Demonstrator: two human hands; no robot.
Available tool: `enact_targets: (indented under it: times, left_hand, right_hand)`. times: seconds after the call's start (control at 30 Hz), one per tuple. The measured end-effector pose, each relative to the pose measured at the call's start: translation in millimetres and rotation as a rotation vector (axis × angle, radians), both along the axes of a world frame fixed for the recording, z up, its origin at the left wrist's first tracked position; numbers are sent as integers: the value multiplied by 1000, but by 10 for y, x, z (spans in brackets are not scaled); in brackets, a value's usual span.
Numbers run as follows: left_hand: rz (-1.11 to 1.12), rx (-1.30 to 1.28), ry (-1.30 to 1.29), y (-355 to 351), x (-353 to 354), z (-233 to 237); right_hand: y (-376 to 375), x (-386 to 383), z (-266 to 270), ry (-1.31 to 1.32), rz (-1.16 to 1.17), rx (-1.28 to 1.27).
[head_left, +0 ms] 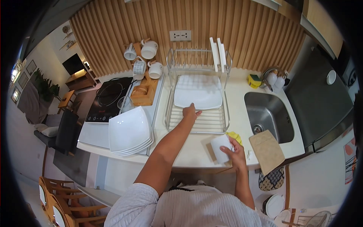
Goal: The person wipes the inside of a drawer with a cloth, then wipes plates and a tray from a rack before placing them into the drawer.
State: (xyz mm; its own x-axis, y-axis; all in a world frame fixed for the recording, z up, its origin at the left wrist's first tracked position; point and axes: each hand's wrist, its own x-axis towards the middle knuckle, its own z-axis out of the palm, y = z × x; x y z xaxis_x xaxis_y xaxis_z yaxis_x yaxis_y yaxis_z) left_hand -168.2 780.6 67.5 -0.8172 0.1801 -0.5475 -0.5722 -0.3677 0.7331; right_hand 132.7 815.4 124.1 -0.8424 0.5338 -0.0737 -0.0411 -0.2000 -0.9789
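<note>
My left hand [191,112] reaches to the lower level of the metal dish rack [228,123] and grips the near edge of a white square plate [198,90], one fingertip lying on its top. The plate rests flat over the rack's wires. Over the front of the counter, my right hand [236,153] is closed around a white mug [220,149], which is tilted. A yellow cloth [235,137] shows just behind that hand. To the left, near the counter's front, stands a stack of white square plates [129,128].
White mugs [149,49] hang on a wooden stand beside the black cooktop [107,98]. Thin white pieces [218,55] stand upright on the rack's top. On the right are a steel sink [270,113], a beige folded mat [267,151] at the edge, and a yellow-green sponge holder [254,80].
</note>
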Motion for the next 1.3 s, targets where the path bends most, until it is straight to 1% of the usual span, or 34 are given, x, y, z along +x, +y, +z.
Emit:
enact_targets:
  times: [0.07, 0.1, 0.13, 0.17, 0.23, 0.33, 0.37, 0.4, 0.47, 0.5, 0.53, 0.57, 0.6, 0.63, 0.67, 0.7, 0.73, 0.8, 0.83, 0.9, 0.93, 0.97, 1.0, 1.03, 1.1, 1.2, 1.27, 1.3]
  left_hand:
    - [14, 9, 43, 44, 84, 150]
    - [20, -55, 14, 32, 102, 174]
    - [27, -122, -19, 23, 89, 118]
    - [33, -125, -21, -7, 61, 66]
    - [-35, -68, 17, -75, 14, 17]
    - [-51, -124, 25, -41, -36, 62]
    - [-44, -106, 30, -31, -62, 38]
    - [-38, -148, -14, -5, -113, 16]
    - [-126, -75, 60, -52, -101, -24]
    - [-141, -39, 41, -52, -96, -10]
    - [-148, -6, 114, -70, -57, -5]
    - [-154, 45, 146, -93, -16, 20]
    - [-174, 76, 164, -118, 32, 66]
    - [-197, 83, 191, -140, 11, 32]
    - [-156, 149, 203, -155, 25, 9]
    - [-112, 215, 217, -175, 27, -1]
    - [-136, 213, 211, -199, -22, -43]
    - [-33, 257, 145, -221, -149, -187]
    - [-47, 258, 142, -216, -218, -272]
    - [-6, 422, 167, -245, -298, -423]
    - [2, 424, 174, -270, -249, -379]
    - [-15, 504, 230, -287, -142, -284]
    - [-27, 586, 290, -305, -63, -203]
    - [-41, 590, 278, -327, -61, -211]
    - [-17, 573, 303, -379, 42, -124]
    - [1, 552, 328, -479, 271, 14]
    - [8, 545, 343, -600, 394, 6]
    - [-23, 533, 342, -666, 448, -21]
  right_hand:
    - [62, 96, -26, -22, -61, -28]
    - [97, 127, -76, -16, -78, -71]
    - [127, 146, -130, -18, -72, -72]
    - [146, 156, -182, -7, -76, -80]
    - [169, 169, -224, 7, -79, -94]
    - [196, 178, -217, 11, -99, -55]
    - [244, 191, -199, 54, -196, -48]
    - [298, 221, -184, 89, -300, -39]
    - [401, 296, -101, 177, -430, -15]
    - [434, 340, -134, 55, -406, 103]
    - [360, 322, -77, -117, -323, 190]
    - [287, 286, -178, -180, -171, 217]
    - [197, 165, -545, -123, -140, 498]
    - [16, 85, -571, -102, -43, 488]
    - [-134, -8, -717, -65, 0, 394]
    - [-237, -120, -846, -20, 21, 379]
    - [-316, -182, -827, -32, 14, 426]
    - [-354, -205, -707, -29, -65, 555]
    - [-274, -166, -601, -34, -79, 555]
    - [-37, 27, -442, -78, -204, 890]
    - [126, 148, -518, -220, -314, 1017]
    - [317, 286, -435, -262, -398, 1117]
    - [405, 421, -322, -362, -495, 1057]
    - [554, 524, -413, -461, -576, 1259]
    - [638, 666, -403, -520, -487, 1231]
    - [829, 693, -728, -466, -460, 1237]
    - [872, 713, -770, -429, -466, 1213]
    - [893, 705, -794, -410, -479, 1181]
